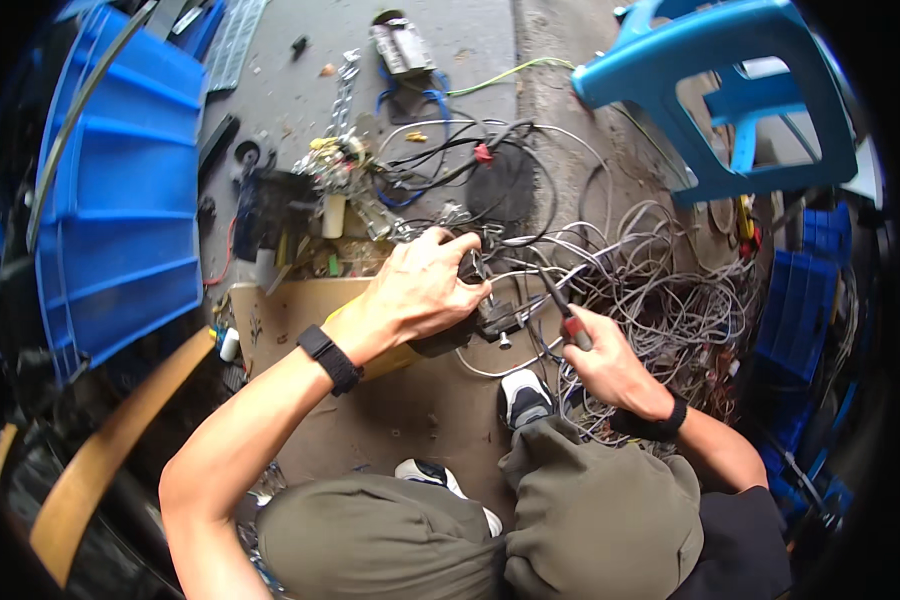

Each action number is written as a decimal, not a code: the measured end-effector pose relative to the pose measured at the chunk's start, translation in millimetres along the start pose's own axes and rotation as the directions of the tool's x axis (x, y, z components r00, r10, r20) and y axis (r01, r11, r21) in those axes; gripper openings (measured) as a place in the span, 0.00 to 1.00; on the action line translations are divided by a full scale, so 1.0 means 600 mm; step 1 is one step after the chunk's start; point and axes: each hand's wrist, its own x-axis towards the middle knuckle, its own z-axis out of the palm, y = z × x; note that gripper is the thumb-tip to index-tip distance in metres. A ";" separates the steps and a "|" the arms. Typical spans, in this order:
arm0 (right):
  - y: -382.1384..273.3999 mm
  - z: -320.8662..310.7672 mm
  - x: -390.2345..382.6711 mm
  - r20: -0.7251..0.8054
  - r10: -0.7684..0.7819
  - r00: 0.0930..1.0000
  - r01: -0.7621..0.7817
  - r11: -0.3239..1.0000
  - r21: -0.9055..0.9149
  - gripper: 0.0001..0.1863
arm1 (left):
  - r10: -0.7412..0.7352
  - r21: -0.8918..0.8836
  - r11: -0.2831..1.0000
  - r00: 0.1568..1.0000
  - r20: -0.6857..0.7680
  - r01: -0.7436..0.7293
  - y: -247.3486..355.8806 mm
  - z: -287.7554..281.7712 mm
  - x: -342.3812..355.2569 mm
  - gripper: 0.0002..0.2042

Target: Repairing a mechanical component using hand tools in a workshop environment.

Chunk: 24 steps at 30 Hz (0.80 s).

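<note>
My left hand (pixel 420 290) is closed over a dark metal part (pixel 473 268) in the middle of the view. Just below its fingers is a grey metal fitting (pixel 500 318) with a small bolt-like end. Under the left wrist, a yellow block-like thing (pixel 388 362) with a dark end is mostly hidden. My right hand (pixel 610 365) grips a hand tool (pixel 575 328) with a red and dark handle. Its long dark shaft slants up toward the metal fitting; whether they touch I cannot tell. The tool's exact kind is unclear.
Tangled grey cables (pixel 680 300) cover the floor at right. A blue plastic stool (pixel 690 185) stands at far right, a blue crate (pixel 120 190) at left. A metal chain (pixel 344 95), a metal-cased part (pixel 403 45) and a dark round disc (pixel 502 182) lie ahead.
</note>
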 end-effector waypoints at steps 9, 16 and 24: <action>0.109 0.030 -0.001 -0.022 0.227 0.974 -0.220 0.961 0.170 0.10 | 0.022 0.080 0.995 0.947 0.322 -0.051 -0.004 0.087 0.082 0.26; 0.172 0.047 -0.006 -0.026 0.159 0.987 -0.154 0.978 0.142 0.11 | 0.302 0.081 0.951 0.953 -0.021 -0.299 -0.001 0.140 0.073 0.18; 0.163 0.043 0.001 0.124 0.277 0.953 -0.302 0.909 0.286 0.06 | 0.257 0.414 0.896 0.949 -0.183 -0.163 0.021 0.168 0.064 0.17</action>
